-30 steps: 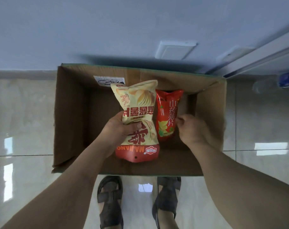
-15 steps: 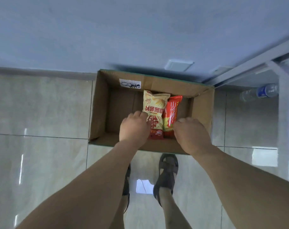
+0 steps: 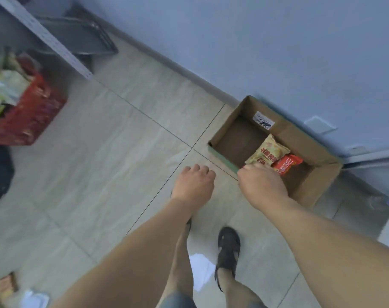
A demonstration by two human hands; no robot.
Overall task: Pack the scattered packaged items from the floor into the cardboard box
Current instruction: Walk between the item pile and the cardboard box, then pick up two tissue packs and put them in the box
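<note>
Head view: both the left hand [image 3: 194,182] and right hand [image 3: 261,185] hang loosely curled, empty; at two o'clock, the cardboard box [image 3: 309,138] holds a yellow chip bag [image 3: 268,150] and a red bag [image 3: 286,164], probably light, crinkly, crushable; best pinched by the edge seams.

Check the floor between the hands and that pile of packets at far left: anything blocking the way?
Nothing visible does. Bare tile floor lies between the left hand and the blurred packets beside the red bag. Both hands hold nothing.

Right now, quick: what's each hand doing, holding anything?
Left hand: fingers loosely curled over the floor, holding nothing.
Right hand: fingers curled, above the cardboard box near edge; nothing visible in it, underside hidden.
</note>
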